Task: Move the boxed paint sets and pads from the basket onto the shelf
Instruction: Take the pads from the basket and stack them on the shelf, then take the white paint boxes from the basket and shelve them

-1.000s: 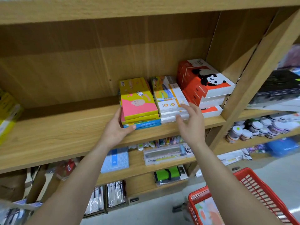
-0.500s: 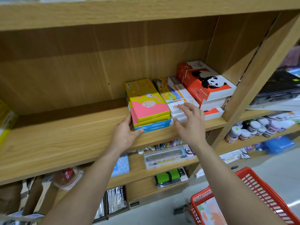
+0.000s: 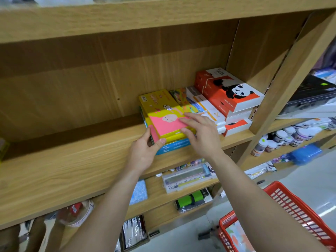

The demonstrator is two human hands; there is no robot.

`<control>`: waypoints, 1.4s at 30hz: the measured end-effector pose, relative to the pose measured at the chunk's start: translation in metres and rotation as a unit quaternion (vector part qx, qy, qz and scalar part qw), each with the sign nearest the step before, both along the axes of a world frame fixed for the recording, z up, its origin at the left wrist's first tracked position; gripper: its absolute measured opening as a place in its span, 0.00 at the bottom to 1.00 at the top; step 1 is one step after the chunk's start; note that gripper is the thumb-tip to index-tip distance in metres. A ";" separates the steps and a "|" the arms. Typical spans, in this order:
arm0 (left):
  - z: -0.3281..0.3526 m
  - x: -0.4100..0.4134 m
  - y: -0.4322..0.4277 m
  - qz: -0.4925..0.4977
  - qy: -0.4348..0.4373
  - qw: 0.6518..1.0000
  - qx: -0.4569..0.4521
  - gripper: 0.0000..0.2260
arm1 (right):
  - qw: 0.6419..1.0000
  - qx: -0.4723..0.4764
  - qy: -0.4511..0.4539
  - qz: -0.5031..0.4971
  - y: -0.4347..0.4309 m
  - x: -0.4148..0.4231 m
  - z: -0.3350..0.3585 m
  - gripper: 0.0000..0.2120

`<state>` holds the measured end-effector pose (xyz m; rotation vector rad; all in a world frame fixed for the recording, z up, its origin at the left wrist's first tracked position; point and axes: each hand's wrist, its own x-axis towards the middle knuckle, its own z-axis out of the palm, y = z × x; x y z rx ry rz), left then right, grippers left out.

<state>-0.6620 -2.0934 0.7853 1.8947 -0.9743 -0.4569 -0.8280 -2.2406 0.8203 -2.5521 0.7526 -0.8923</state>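
A stack of yellow and pink boxed paint sets (image 3: 163, 113) lies on the wooden shelf (image 3: 72, 164), above a blue box (image 3: 174, 145). My left hand (image 3: 145, 151) presses the stack's front left corner with thumb and fingers. My right hand (image 3: 200, 131) rests flat on the stack's front right part, fingers spread. To the right lie white pads (image 3: 205, 106) and red panda boxes (image 3: 231, 91). The red basket (image 3: 294, 211) is at the lower right with a colourful pad (image 3: 236, 237) inside.
An upright wooden post (image 3: 283, 77) bounds the shelf bay on the right. Small paint jars (image 3: 283, 139) fill the neighbouring shelf. Lower shelves hold a clear pencil case (image 3: 187, 177) and packaged items. The shelf's left part is bare wood.
My right hand moved left from the white pads onto the yellow and pink stack. My left hand stayed at the stack's left corner. The view shifted slightly.
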 end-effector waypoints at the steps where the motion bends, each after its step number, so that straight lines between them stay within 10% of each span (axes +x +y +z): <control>1: 0.003 0.000 0.000 0.001 0.004 1.000 0.012 0.39 | 1.000 -0.003 -0.003 0.000 0.000 0.000 0.000 0.15; 5: 0.013 -0.012 0.010 0.021 0.018 1.000 0.005 0.39 | 0.999 -0.010 -0.024 -0.024 0.011 -0.005 0.000 0.15; 11: 0.000 -0.060 0.077 0.051 -0.071 0.989 -0.120 0.12 | 0.978 0.110 -0.116 -0.137 0.034 -0.085 -0.026 0.13; 20: -0.088 -0.169 -0.002 -0.287 -0.057 0.945 0.147 0.14 | 0.861 0.251 0.013 -0.442 0.081 -0.282 -0.151 0.12; 28: -0.207 -0.275 -0.098 -0.392 -0.047 0.881 0.259 0.14 | 0.747 0.381 0.109 -0.535 0.069 -0.405 -0.243 0.18; 42: -0.444 -0.445 -0.232 -0.256 0.177 0.870 0.382 0.33 | 0.763 0.442 0.098 -0.461 -0.072 -0.461 -0.407 0.24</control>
